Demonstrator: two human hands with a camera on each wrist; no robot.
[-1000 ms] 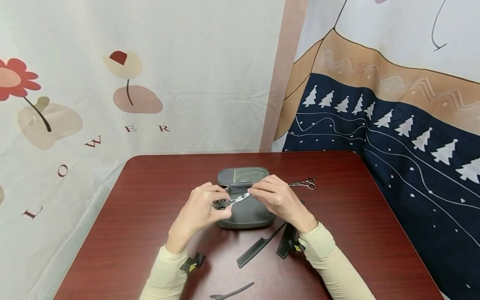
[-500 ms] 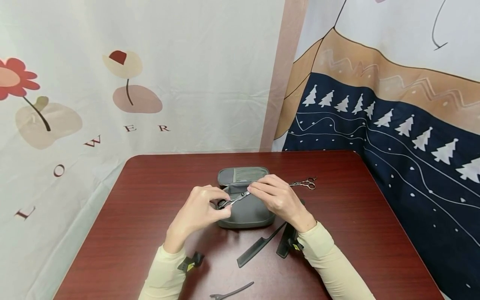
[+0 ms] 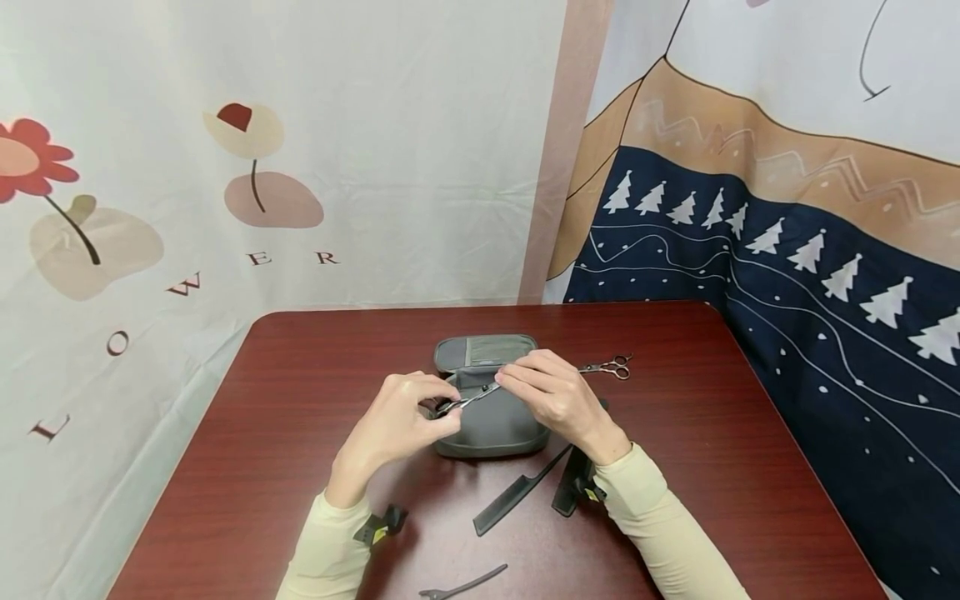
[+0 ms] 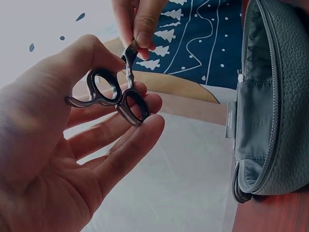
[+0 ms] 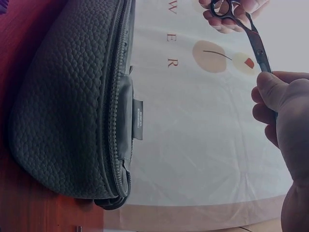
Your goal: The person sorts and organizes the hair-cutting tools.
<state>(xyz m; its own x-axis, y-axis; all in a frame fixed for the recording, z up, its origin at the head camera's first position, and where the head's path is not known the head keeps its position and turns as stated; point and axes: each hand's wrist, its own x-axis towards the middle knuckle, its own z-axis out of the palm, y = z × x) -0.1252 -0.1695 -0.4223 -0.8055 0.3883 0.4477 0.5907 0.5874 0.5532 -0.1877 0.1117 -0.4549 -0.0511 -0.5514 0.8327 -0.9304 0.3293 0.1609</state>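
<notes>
Both hands hold one pair of hairdressing scissors over a grey zip case. My left hand pinches the finger-ring end; in the left wrist view the two rings sit between thumb and fingers. The blade end is gripped by my right hand, thumb against fingers, as the right wrist view shows with the pivot screw just outside the grip. Most of the blades are hidden in that hand. The case lies unzipped with its lid folded back.
Another pair of scissors lies behind the right hand, its blades hidden. A black comb and a wider black item lie near the right wrist. Closer to the front is a thin grey forked clip. Everything rests on a reddish-brown table.
The scissors have turned slightly in the hands, so the bright blade face now looks darker and narrower. The left hand has shifted a little; the right hand stays nearly in place.
</notes>
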